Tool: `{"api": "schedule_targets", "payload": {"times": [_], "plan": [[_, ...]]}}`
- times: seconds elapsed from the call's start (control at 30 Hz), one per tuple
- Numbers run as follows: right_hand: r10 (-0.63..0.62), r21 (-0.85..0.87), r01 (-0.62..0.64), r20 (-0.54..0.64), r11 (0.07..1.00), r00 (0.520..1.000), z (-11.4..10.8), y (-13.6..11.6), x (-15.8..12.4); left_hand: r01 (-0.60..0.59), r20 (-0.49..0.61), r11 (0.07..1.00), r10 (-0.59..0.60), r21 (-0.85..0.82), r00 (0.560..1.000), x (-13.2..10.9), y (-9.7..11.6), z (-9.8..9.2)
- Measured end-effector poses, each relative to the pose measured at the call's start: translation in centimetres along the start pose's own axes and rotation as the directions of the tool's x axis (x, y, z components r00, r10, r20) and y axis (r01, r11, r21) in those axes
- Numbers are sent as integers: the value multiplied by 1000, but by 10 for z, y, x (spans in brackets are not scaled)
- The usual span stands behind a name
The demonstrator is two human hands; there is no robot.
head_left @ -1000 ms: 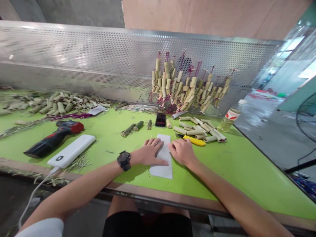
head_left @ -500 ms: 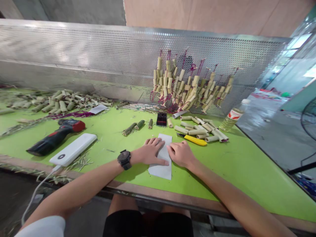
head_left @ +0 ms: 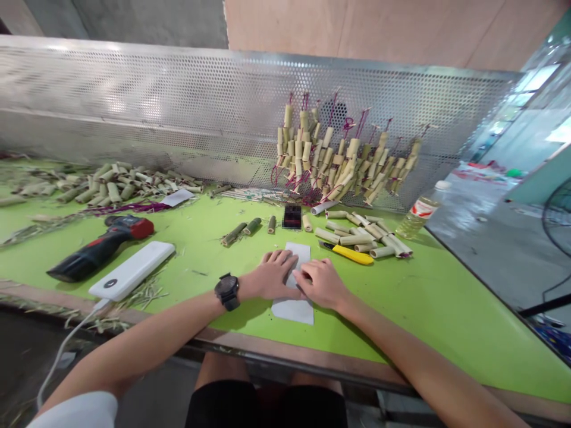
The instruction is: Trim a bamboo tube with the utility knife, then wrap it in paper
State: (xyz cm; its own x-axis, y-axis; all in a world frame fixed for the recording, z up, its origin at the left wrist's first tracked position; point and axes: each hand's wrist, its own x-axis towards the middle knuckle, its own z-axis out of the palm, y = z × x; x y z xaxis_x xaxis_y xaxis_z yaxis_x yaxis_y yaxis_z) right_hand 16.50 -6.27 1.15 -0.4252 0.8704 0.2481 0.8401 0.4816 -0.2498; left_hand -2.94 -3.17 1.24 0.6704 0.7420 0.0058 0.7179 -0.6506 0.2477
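Note:
A white sheet of paper lies lengthwise in front of me on the green tabletop. My left hand rests flat across its left side, fingers stretched out and thumb reaching toward the right edge. A dark watch sits on that wrist. My right hand lies over the paper's right side with its fingers curled, close to the left thumb. Whether anything is between those fingers is hidden. Beyond the right hand is a yellow utility knife, its blade end pointing left.
Left stand a cordless drill and a white power bank with a cable. Cut bamboo pieces lie back right, near an oil bottle. Strung bamboo hangs on the perforated metal panel. A bamboo pile sits back left.
My right hand has slid left from the paper's right edge onto the sheet, up to the left thumb. The paper's near end has shifted slightly right. My left hand stays nearly in place.

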Motion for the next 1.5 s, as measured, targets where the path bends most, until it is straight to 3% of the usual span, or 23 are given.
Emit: {"api": "schedule_targets", "payload": {"times": [0.2,0.37,0.43,0.6,0.73,0.83,1.03,1.27,1.43,1.5], "plan": [[65,15,-65,26,998,998,-15,27,3,11,17,1000,-10,-15,1000,-1,1,-1],[73,-73,-69,56,995,996,-15,44,6,-20,199,998,31,-57,980,-1,-9,-14],[78,-120,-73,34,990,996,-15,48,8,-25,221,998,39,-64,974,0,-12,-17],[114,-166,-118,-34,979,993,-12,44,9,4,122,999,1,-42,993,0,-6,-10],[-18,-96,17,-16,995,1000,-4,26,5,-1,57,1000,2,-22,998,-2,1,-7],[-79,-96,77,-12,992,997,-3,24,5,11,57,1000,-11,-14,998,-3,2,-9],[96,-215,-108,-68,971,993,-8,42,9,32,68,999,-30,-24,997,-3,1,-9],[-82,-128,78,-25,989,996,-4,26,4,24,83,1000,-23,-9,996,-3,-2,-5],[16,-201,-39,-114,979,993,-7,39,7,29,92,999,-27,-18,995,-3,-3,-3],[0,-191,-22,-115,981,993,-6,37,7,28,87,999,-26,-21,996,-3,-3,-3]]}}
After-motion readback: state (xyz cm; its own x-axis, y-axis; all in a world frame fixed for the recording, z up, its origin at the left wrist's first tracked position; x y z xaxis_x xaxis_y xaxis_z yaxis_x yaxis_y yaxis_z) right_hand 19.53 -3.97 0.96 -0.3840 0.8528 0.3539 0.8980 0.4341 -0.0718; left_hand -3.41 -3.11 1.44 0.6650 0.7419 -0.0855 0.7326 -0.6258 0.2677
